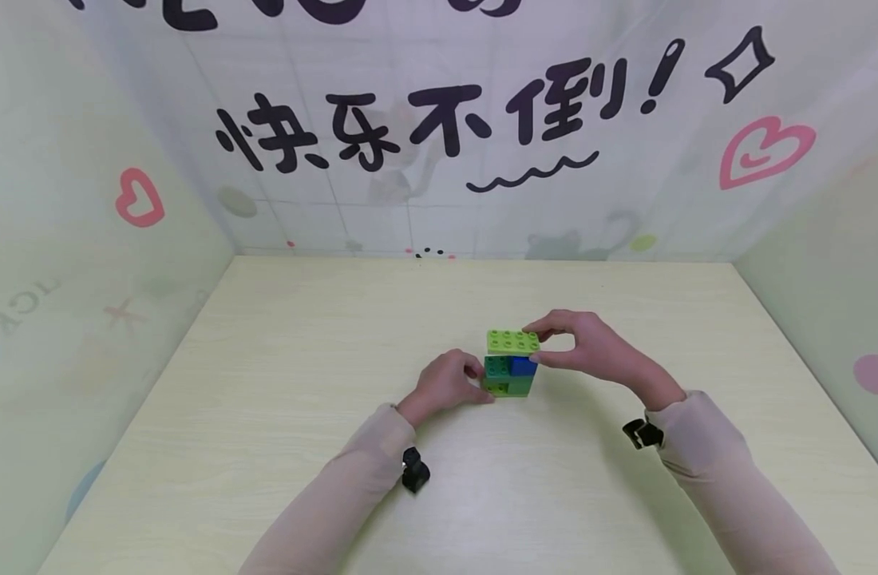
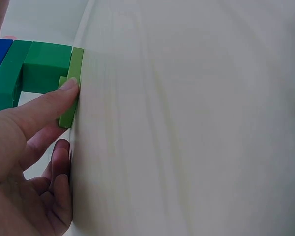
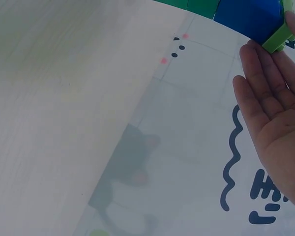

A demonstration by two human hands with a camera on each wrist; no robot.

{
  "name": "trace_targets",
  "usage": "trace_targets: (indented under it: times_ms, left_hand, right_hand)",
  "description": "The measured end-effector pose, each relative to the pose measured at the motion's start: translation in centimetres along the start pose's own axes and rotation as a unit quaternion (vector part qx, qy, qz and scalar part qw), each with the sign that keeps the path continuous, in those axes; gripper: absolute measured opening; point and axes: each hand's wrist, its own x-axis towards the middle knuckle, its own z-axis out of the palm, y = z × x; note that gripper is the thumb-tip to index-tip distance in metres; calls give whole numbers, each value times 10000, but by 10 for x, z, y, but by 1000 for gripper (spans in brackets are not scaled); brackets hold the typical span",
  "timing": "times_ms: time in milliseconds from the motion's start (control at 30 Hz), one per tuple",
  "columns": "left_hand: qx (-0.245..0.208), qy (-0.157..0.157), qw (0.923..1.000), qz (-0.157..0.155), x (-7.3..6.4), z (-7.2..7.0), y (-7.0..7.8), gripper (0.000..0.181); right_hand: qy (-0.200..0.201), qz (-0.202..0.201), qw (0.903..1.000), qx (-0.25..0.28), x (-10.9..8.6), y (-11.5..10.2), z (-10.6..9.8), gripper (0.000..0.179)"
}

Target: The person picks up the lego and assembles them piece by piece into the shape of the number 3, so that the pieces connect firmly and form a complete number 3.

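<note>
A small stack of toy building bricks stands on the table. At its bottom is a light green base plate (image 2: 74, 69), with a green brick (image 2: 46, 66) on it; a dark green brick (image 1: 496, 366) and a blue brick (image 1: 523, 366) sit side by side above. My left hand (image 1: 449, 383) holds the base plate low at the left, its thumb on the plate's edge. At the top, my right hand (image 1: 590, 343) pinches a lime green studded plate (image 1: 513, 342) by its right end. The lime plate lies over the blue brick (image 3: 248, 18) in the right wrist view.
The pale wooden table (image 1: 302, 343) runs back to a white printed curtain (image 1: 425, 216) with black lettering. Printed side panels (image 1: 834, 263) border it. Each forearm wears a black wrist mount (image 1: 414, 469) by the sleeve.
</note>
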Motion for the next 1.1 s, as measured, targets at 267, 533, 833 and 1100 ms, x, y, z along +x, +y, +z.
trace_targets:
  times_ms: [267, 533, 833, 1100]
  left_hand:
    - [4, 24, 10000, -4, 1, 1, -1, 32]
    - [-34, -11, 10000, -37, 1, 1, 0, 31]
    - [-53, 30, 10000, -38, -1, 1, 0, 31]
    - [-7, 25, 10000, -61, 0, 1, 0, 31]
  right_hand:
    - [-14, -30, 10000, -49, -1, 0, 0, 40]
    - [13, -44, 10000, 25, 0, 0, 2, 40]
    - [51, 9, 10000, 64, -1, -2, 1, 39]
    - [-25, -6, 9999, -117, 1, -7, -1, 38]
